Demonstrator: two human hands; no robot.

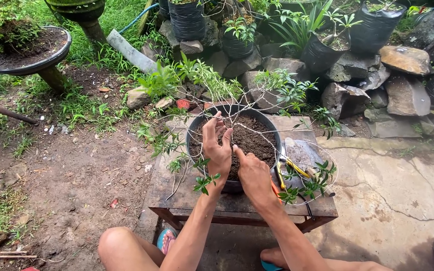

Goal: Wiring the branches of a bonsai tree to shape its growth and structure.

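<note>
A round black pot [193, 131] filled with dark soil [255, 137] stands on a low wooden table [177, 196]. A small thin-branched tree [237, 119] with green leaves grows from the middle of the soil. My left hand [217, 149] rests over the soil at the base of the trunk, fingers spread and pointing up. Just to its right, my right hand [253, 176] lies on the near rim with its fingers curled towards the trunk base. Whether either hand pinches the trunk or wire is hidden.
Yellow-handled pliers [292, 168] and a flat trowel [302, 150] lie on the table right of the pot. Rocks [407, 60] and black plant bags [187, 20] line the back. A shallow pot [26, 50] stands far left. My knee [119, 243] is below the table.
</note>
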